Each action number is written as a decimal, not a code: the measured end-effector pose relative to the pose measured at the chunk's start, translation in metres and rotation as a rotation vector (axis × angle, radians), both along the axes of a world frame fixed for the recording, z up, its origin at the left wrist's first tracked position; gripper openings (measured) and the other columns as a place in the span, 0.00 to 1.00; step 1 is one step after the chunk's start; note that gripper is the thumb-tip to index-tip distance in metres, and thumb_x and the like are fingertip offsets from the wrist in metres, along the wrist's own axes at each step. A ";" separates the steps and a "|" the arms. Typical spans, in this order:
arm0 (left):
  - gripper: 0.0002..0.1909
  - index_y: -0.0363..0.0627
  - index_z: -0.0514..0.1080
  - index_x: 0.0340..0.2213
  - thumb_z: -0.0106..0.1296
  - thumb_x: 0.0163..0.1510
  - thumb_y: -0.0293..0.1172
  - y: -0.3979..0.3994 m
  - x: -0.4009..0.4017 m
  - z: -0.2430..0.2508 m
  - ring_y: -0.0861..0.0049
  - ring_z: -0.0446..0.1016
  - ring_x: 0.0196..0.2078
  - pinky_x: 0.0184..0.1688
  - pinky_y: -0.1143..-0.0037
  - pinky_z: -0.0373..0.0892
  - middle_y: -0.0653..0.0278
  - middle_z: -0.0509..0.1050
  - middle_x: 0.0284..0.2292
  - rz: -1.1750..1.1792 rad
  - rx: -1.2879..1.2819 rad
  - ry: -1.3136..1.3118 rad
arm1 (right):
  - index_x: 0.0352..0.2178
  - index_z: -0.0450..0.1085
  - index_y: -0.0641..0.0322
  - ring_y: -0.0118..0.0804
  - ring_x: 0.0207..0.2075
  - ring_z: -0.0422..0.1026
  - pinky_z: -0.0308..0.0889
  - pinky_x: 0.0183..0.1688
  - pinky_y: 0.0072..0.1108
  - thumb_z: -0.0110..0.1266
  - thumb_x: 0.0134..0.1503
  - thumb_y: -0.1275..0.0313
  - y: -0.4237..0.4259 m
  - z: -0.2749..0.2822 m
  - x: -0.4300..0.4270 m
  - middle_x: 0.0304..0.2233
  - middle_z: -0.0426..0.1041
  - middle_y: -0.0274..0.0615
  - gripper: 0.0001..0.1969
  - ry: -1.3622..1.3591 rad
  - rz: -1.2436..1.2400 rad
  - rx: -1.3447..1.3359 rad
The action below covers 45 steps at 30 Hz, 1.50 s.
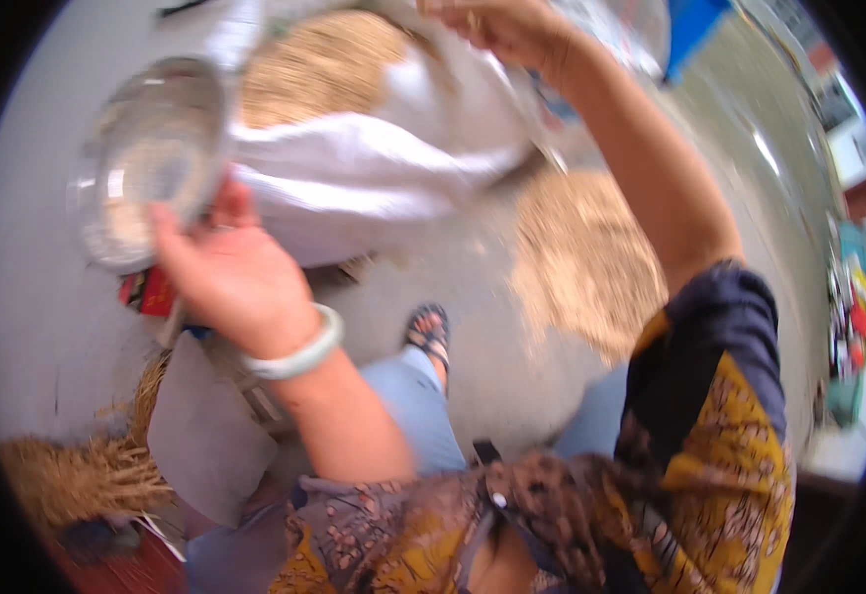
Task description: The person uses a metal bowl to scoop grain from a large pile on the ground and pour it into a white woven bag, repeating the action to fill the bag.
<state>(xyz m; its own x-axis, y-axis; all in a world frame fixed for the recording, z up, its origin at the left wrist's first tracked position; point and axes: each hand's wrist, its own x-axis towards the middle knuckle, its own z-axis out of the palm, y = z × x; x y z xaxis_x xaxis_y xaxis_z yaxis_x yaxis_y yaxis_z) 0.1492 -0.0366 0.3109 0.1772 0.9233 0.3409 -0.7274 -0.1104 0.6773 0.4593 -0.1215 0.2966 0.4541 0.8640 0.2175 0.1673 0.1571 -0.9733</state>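
My left hand (pixel 244 275), with a pale bangle on its wrist, grips a shiny round bowl (pixel 155 171) tilted on its side at the left. Some tan colour shows inside the bowl, blurred. Beside it, a white woven sack (pixel 351 174) lies with its mouth spread and tan grain (pixel 322 67) heaped within. My right hand (pixel 507 30) is at the top edge over the sack's far right side. Its fingers are bent and blurred, so whether they hold the rim or anything else cannot be told.
A pile of tan grain (pixel 589 260) lies on the concrete floor (pixel 492 371) to the right. A straw broom (pixel 84 475) and a grey panel (pixel 210 431) are at lower left, near a red object (pixel 155 293). Something blue (pixel 689 30) stands at the upper right.
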 end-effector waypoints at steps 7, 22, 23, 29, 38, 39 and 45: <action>0.20 0.27 0.66 0.38 0.44 0.51 0.36 -0.021 0.027 -0.051 0.58 0.71 0.36 0.37 0.73 0.68 0.45 0.71 0.36 -0.283 0.217 0.006 | 0.37 0.68 0.60 0.16 0.16 0.60 0.53 0.15 0.08 0.56 0.51 0.67 -0.285 -0.142 -0.016 0.22 0.66 0.27 0.13 0.387 -0.459 -0.099; 0.20 0.28 0.67 0.39 0.52 0.46 0.30 -0.145 0.122 -0.036 0.61 0.67 0.42 0.38 0.74 0.65 0.48 0.69 0.40 -0.711 0.243 0.242 | 0.27 0.66 0.54 0.17 0.14 0.56 0.46 0.12 0.12 0.50 0.53 0.71 -0.601 -0.423 -0.277 0.16 0.61 0.24 0.02 1.156 -1.295 -0.610; 0.20 0.28 0.67 0.39 0.52 0.46 0.30 -0.156 0.125 -0.036 0.61 0.67 0.42 0.38 0.74 0.65 0.48 0.69 0.40 -0.719 0.252 0.247 | 0.28 0.68 0.55 0.19 0.13 0.57 0.48 0.12 0.14 0.52 0.52 0.71 -0.609 -0.439 -0.291 0.15 0.62 0.25 0.02 1.196 -1.346 -0.620; 0.19 0.28 0.64 0.42 0.50 0.50 0.28 -0.165 0.135 -0.044 0.64 0.65 0.43 0.39 0.76 0.64 0.50 0.67 0.43 -1.033 0.119 0.345 | 0.34 0.69 0.58 0.21 0.15 0.62 0.56 0.14 0.15 0.54 0.50 0.71 -0.604 -0.451 -0.346 0.18 0.66 0.29 0.09 1.136 -1.680 -0.710; 0.21 0.29 0.62 0.44 0.49 0.51 0.29 -0.169 0.140 -0.053 0.65 0.65 0.43 0.38 0.77 0.65 0.50 0.66 0.42 -1.085 0.102 0.412 | 0.42 0.65 0.59 0.51 0.39 0.66 0.63 0.42 0.35 0.54 0.47 0.67 -0.555 -0.403 -0.324 0.38 0.66 0.47 0.19 0.015 -1.535 -1.367; 0.21 0.30 0.62 0.44 0.49 0.51 0.30 -0.172 0.141 -0.052 0.65 0.65 0.43 0.38 0.77 0.65 0.50 0.66 0.42 -1.077 0.121 0.429 | 0.41 0.65 0.59 0.50 0.40 0.66 0.63 0.42 0.35 0.53 0.48 0.66 -0.548 -0.413 -0.321 0.39 0.65 0.46 0.18 -0.104 -1.486 -1.270; 0.20 0.30 0.62 0.44 0.48 0.52 0.31 -0.179 0.148 -0.067 0.65 0.66 0.42 0.40 0.76 0.65 0.50 0.67 0.41 -1.113 0.124 0.481 | 0.35 0.67 0.58 0.45 0.41 0.63 0.60 0.43 0.33 0.53 0.47 0.65 -0.500 -0.428 -0.276 0.36 0.64 0.44 0.14 -0.146 -1.326 -1.090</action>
<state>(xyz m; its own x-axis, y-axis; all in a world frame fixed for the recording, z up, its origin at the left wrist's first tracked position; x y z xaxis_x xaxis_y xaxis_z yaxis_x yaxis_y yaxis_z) 0.2974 -0.2155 0.2434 0.9835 0.1527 0.0970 -0.1433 0.3304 0.9329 0.1836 -0.6220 -0.1315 0.9551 -0.2883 -0.0676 -0.2830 -0.8211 -0.4957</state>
